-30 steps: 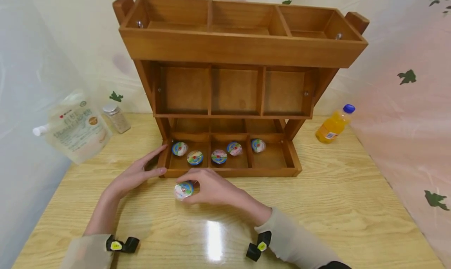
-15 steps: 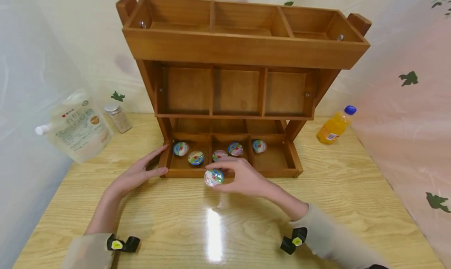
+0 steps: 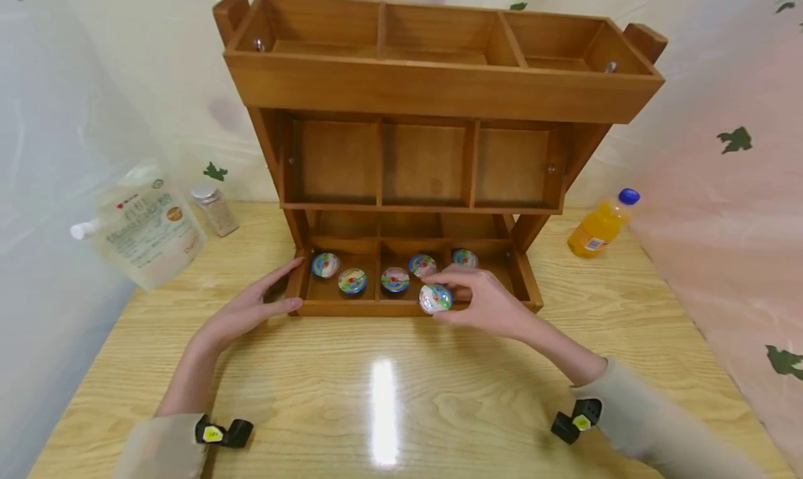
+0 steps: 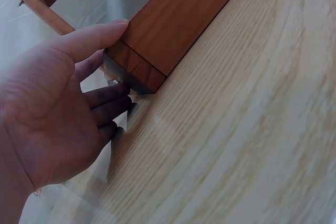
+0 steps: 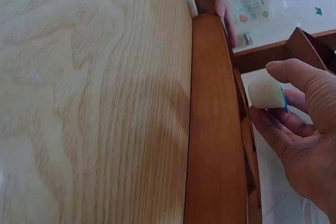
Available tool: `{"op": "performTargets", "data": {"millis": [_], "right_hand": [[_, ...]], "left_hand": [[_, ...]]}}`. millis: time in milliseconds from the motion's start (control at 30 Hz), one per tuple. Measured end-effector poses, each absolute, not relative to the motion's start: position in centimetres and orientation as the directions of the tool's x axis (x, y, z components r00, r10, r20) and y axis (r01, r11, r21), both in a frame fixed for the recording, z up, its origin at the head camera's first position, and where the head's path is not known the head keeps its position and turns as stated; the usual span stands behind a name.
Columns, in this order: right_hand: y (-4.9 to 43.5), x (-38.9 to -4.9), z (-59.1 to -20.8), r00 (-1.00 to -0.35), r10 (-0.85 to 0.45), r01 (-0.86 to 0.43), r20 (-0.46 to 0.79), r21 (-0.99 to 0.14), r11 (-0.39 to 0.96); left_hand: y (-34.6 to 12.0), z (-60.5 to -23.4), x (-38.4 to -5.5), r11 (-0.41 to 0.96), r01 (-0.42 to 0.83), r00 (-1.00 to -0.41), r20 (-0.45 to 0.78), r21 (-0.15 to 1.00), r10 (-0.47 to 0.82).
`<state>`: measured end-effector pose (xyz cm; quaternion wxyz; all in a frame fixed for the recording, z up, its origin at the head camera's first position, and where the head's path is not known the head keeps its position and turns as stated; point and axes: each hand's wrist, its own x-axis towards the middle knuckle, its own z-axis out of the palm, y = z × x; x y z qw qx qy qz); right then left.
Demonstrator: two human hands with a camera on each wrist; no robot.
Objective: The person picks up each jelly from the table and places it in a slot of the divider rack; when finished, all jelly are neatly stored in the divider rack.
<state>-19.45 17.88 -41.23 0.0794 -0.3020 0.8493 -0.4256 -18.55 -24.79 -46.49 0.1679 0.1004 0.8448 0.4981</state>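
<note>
My right hand (image 3: 489, 303) pinches a small jelly cup (image 3: 436, 298) with a printed foil lid, over the front of the bottom tray's middle compartment. Its pale, tapered body (image 5: 265, 93) shows between thumb and fingers in the right wrist view. My left hand (image 3: 241, 308) rests at the left front corner of the wooden shelf (image 3: 420, 309), thumb at the front and fingers along the side. Two jelly cups sit in the left compartment, one being a yellow-lidded cup (image 3: 353, 281). The middle compartment has two pinkish cups (image 3: 395, 279). One cup (image 3: 465, 257) lies in the right compartment, partly behind my right hand.
Above the bottom tray rise the shelf's middle tier (image 3: 429, 164) and top tier (image 3: 439, 88), each with three compartments. A clear spouted pouch (image 3: 147, 228) and a shaker jar (image 3: 215, 210) stand at the left. An orange drink bottle (image 3: 599, 228) stands on the right.
My right hand has carried the jelly cup rightward and up, from the table before the left compartment to over the middle compartment's front. My left hand has stayed at the shelf corner.
</note>
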Motion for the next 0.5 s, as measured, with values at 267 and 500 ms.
{"op": "performTargets", "data": {"millis": [267,500], "right_hand": [[21.3,-20.6,-40.9,-0.854,-0.513,-0.411,0.083,-0.714,0.568],[23.8,-22.0,-40.9,-0.868,-0.488,-0.413,0.089,-0.674,0.613]], "left_hand": [[-24.7,-46.6,-18.6,0.486,-0.008,-0.924,-0.192,0.874,0.331],[-24.7,-46.6,-18.6,0.481,-0.006,-0.924,-0.189,0.877,0.332]]}}
